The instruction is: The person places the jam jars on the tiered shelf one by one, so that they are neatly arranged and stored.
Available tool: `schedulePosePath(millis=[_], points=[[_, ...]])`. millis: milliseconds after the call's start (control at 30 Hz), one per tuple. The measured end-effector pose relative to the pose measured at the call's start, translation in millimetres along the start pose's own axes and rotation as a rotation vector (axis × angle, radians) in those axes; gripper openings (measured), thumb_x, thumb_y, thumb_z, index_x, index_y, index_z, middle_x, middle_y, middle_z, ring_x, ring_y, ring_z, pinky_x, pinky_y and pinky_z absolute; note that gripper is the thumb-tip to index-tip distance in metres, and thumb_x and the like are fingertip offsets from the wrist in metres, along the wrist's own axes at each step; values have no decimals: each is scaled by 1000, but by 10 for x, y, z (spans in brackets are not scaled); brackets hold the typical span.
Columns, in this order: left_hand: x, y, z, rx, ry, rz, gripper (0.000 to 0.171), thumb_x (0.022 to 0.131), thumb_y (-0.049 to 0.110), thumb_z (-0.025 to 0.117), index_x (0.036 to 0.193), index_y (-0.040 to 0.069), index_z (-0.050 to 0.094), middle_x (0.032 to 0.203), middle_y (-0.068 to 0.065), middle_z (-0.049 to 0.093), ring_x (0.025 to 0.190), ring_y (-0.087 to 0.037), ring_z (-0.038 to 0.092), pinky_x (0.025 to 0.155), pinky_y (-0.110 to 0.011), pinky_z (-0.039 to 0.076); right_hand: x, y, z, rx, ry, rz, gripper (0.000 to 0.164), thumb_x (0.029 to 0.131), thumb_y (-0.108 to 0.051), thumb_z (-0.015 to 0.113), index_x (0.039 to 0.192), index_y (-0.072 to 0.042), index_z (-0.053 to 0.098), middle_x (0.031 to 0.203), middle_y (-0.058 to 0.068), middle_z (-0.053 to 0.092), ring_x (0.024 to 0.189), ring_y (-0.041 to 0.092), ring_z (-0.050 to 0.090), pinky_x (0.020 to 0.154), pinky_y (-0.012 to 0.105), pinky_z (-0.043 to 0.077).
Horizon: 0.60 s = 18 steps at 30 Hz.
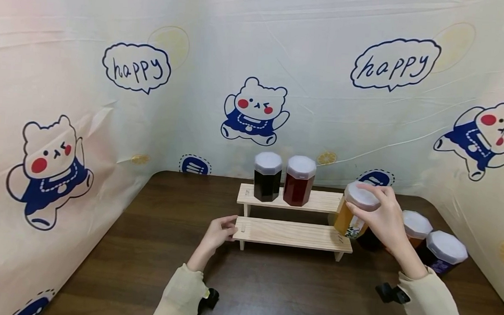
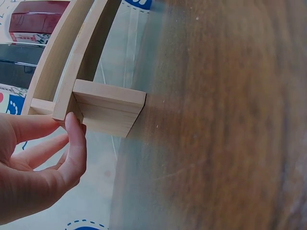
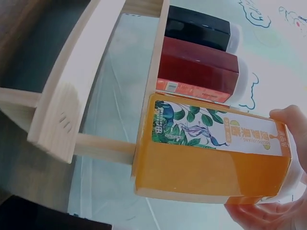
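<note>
A two-step wooden rack [image 1: 290, 233] stands on the table. My left hand [image 1: 219, 233] pinches the left end of its lower step between thumb and fingers. My right hand [image 1: 386, 217] grips a jar of orange-yellow liquid [image 1: 344, 217] by its white lid. That jar leans slightly at the right end of the upper step; its leafy label [image 3: 192, 125] shows in the right wrist view. Whether its base touches the wood, I cannot tell. On the upper step, a dark jar [image 1: 267, 185] and a red jar [image 1: 297, 190] stand upright side by side.
Right of the rack, more white-lidded jars stand on the brown table [image 1: 166, 210], among them an amber one [image 1: 416, 226] and a dark one with a purple label [image 1: 444, 251]. My right forearm partly covers this group. A cartoon-print curtain [image 1: 205, 77] encloses the table's back and sides.
</note>
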<state>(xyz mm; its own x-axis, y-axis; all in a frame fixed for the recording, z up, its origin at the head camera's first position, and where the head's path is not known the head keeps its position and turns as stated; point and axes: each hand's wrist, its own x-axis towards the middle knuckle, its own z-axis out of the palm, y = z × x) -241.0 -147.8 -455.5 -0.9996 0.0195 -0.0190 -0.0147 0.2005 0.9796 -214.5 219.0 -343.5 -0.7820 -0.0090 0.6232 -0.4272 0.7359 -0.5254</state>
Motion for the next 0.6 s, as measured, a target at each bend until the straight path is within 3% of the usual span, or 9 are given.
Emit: schedulePosePath(millis=[367, 600], points=[[4, 6, -11, 8, -3, 8, 37, 80, -10, 53, 117, -12, 50, 84, -17, 55, 62, -12, 53, 54, -28, 52, 163, -87, 42, 27, -6, -31, 45, 69, -15, 75, 111, -5, 59, 103, 21, 41, 88, 34, 44, 66, 50, 42], [-7, 14, -2, 3, -5, 7, 37, 80, -10, 53, 116, -13, 50, 83, -17, 55, 60, -12, 53, 53, -27, 51, 265, -113, 107, 41, -7, -36, 45, 69, -13, 75, 110, -4, 59, 101, 22, 42, 87, 34, 44, 67, 47, 41]])
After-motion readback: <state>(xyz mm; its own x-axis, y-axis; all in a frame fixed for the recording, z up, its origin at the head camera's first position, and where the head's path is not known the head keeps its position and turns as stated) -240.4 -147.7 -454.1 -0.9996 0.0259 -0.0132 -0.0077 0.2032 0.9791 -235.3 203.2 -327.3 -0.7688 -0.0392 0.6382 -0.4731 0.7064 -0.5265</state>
